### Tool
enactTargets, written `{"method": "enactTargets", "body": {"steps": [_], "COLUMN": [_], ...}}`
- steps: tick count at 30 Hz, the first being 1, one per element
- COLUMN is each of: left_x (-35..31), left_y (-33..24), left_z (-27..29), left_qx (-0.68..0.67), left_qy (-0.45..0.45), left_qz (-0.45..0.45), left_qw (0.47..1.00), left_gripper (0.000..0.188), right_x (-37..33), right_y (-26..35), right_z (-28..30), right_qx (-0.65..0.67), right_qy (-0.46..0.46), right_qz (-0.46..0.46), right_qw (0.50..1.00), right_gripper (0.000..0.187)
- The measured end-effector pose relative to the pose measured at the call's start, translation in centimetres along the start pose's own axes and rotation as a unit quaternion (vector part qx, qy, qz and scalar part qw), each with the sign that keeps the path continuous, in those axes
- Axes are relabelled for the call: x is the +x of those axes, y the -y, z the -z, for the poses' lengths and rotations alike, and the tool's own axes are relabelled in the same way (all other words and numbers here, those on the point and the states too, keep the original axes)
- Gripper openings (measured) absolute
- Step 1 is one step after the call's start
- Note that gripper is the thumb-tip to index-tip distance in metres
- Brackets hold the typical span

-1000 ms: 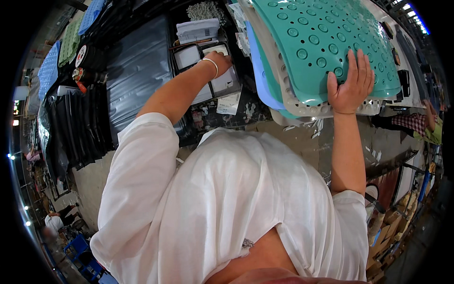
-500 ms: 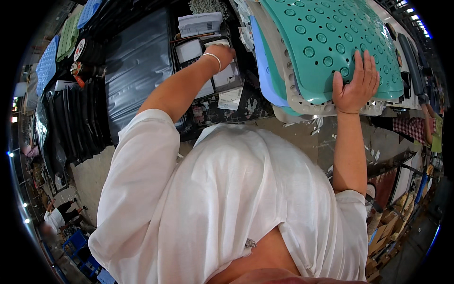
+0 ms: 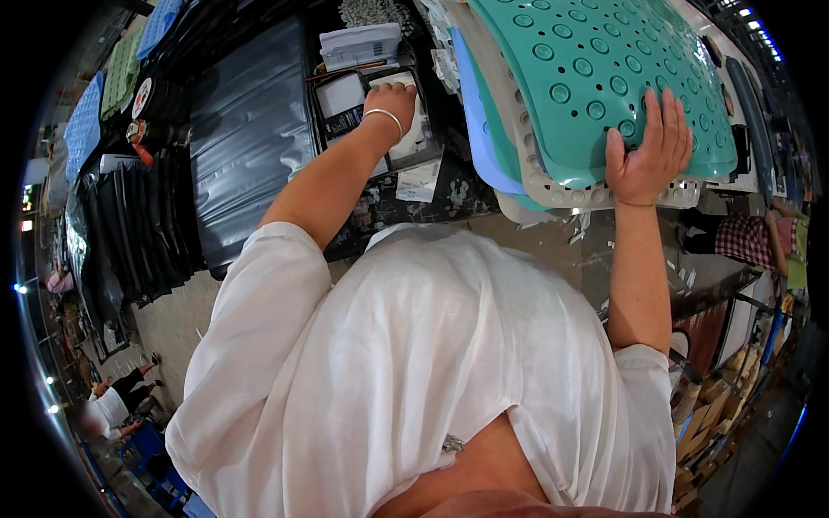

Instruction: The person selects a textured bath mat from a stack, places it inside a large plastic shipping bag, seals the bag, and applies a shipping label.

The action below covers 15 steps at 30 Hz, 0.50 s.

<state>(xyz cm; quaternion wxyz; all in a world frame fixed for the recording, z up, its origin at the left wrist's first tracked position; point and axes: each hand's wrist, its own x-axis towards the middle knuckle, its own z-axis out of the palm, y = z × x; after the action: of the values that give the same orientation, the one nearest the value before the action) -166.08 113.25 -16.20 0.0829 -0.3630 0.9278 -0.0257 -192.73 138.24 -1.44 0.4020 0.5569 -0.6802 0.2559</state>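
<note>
My right hand (image 3: 648, 160) lies flat on the near edge of a green bath mat (image 3: 604, 78) with round suction-cup bumps and small holes, its fingers stretched out. That mat tops a stack with a grey mat (image 3: 527, 147) and a blue mat (image 3: 488, 138) showing below. My left hand (image 3: 391, 108), a bangle on its wrist, reaches into a black tray (image 3: 415, 160) of white paper pieces. Its fingers are curled together and their tips are hidden, so whatever they grip does not show. Beside it, a second compartment holds a white card stack (image 3: 341, 95).
Black plastic bags (image 3: 250, 129) lie flat left of the tray, with folded black bags (image 3: 138, 224) hanging farther left. Tape rolls (image 3: 160, 95) sit behind those. A white packet (image 3: 361, 46) stands behind the tray. Other people are in the background, one in a checked shirt (image 3: 744, 237) at right.
My left hand has shifted slightly left and toward me within the tray, uncovering white paper at its right. My right hand stays flat on the green mat.
</note>
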Motion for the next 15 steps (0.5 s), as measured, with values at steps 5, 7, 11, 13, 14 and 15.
{"method": "enactTargets", "body": {"steps": [5, 7, 11, 13, 14, 15], "left_x": [0.1, 0.1, 0.2, 1.1, 1.3, 1.2], "left_y": [-0.6, -1.6, -3.2, -2.9, -2.9, -2.9], "left_z": [-0.3, 0.1, 0.0, -1.8, -2.4, -2.6], "left_qx": [0.033, 0.028, -0.018, -0.013, -0.016, -0.018], "left_qy": [0.063, 0.132, 0.214, 0.236, 0.232, 0.229], "left_qz": [-0.030, -0.033, 0.016, 0.022, 0.025, 0.027], "left_qw": [0.997, 0.990, 0.977, 0.972, 0.972, 0.973], "left_gripper": [0.024, 0.023, 0.026, 0.026, 0.026, 0.026], "right_x": [0.1, 0.0, 0.0, 0.1, 0.1, 0.0], "right_y": [-0.1, -0.1, -0.2, -0.1, -0.1, -0.1], "right_z": [-0.1, -0.1, 0.0, 0.0, 0.0, -0.1], "right_qx": [0.005, 0.004, 0.003, -0.005, -0.003, -0.002], "right_qy": [-0.003, -0.002, -0.003, 0.002, -0.001, -0.002], "right_qz": [0.003, 0.002, 0.002, 0.004, 0.004, 0.003], "right_qw": [1.000, 1.000, 1.000, 1.000, 1.000, 1.000], "right_gripper": [0.062, 0.061, 0.062, 0.062, 0.062, 0.062]}}
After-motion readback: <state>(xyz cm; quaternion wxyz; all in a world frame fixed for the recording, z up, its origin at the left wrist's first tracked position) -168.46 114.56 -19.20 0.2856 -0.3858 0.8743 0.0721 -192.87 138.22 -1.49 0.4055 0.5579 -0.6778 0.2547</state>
